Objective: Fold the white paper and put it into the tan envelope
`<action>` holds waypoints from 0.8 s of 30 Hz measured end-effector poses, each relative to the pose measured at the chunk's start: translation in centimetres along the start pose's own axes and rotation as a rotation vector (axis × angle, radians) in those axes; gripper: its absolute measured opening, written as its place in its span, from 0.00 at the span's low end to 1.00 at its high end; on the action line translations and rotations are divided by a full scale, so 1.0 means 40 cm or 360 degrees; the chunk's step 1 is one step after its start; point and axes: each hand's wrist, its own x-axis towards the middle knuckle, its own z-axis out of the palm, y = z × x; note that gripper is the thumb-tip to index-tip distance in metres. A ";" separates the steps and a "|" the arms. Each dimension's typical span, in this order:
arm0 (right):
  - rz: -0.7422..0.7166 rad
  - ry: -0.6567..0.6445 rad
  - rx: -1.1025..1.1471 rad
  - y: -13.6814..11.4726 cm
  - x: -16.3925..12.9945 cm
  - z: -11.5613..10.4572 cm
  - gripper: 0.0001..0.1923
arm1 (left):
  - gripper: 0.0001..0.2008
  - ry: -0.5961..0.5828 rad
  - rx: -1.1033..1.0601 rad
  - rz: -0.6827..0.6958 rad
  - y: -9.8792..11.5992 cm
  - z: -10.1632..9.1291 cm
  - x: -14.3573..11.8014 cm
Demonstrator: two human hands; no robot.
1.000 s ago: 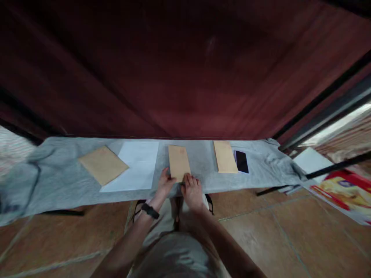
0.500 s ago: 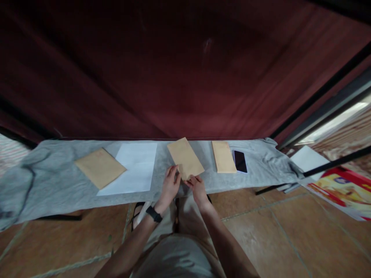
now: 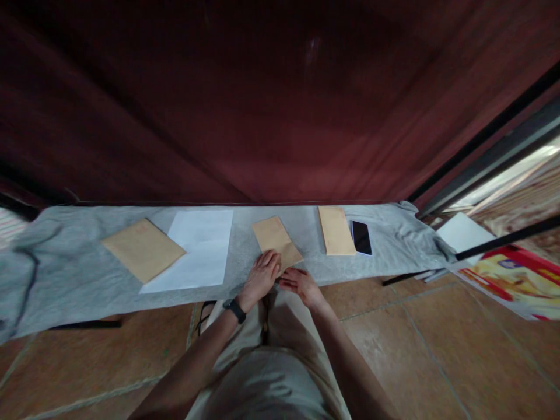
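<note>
A brown paper envelope (image 3: 275, 238) lies tilted on the grey cloth in front of me. Across its near left part my left hand (image 3: 261, 274) rests flat, fingers stretched out and pressing the paper. My right hand (image 3: 303, 286) is at the envelope's near edge, its fingers extended and touching the corner by my left fingertips. Part of the near end is hidden under my hands. A stack of similar brown envelopes (image 3: 336, 232) lies to the right, and more brown envelopes (image 3: 144, 251) lie to the left, overlapping white paper (image 3: 203, 251).
A dark-screened phone (image 3: 361, 238) sits right of the stack. The grey cloth (image 3: 301, 219) covers a narrow table against a dark red hanging sheet (image 3: 280, 128). A red and yellow box (image 3: 516, 280) and a white sheet (image 3: 466, 236) are at the far right.
My left hand has gone from holding the envelope's edge to lying flat on it. The envelope has come down flat on the cloth, and my right fingers have straightened at its near edge.
</note>
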 end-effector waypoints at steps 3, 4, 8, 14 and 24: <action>-0.0015 -0.0060 0.0068 -0.005 -0.007 -0.007 0.16 | 0.22 0.0027 -0.0048 0.0001 -0.006 0.001 0.001; -0.0029 -0.0083 0.0093 -0.005 -0.006 -0.004 0.15 | 0.22 0.0044 -0.0069 -0.0011 -0.007 0.002 0.001; -0.0048 -0.0035 0.0129 0.002 0.015 0.026 0.14 | 0.23 0.0069 -0.0151 -0.0045 -0.011 0.007 0.003; -0.0039 0.0102 0.0126 -0.001 0.054 0.060 0.15 | 0.21 0.0058 -0.0420 -0.0071 0.005 0.002 -0.021; -0.0064 -0.0037 0.0179 0.007 0.048 0.060 0.11 | 0.24 0.0433 -0.1627 -0.1236 0.033 -0.014 -0.002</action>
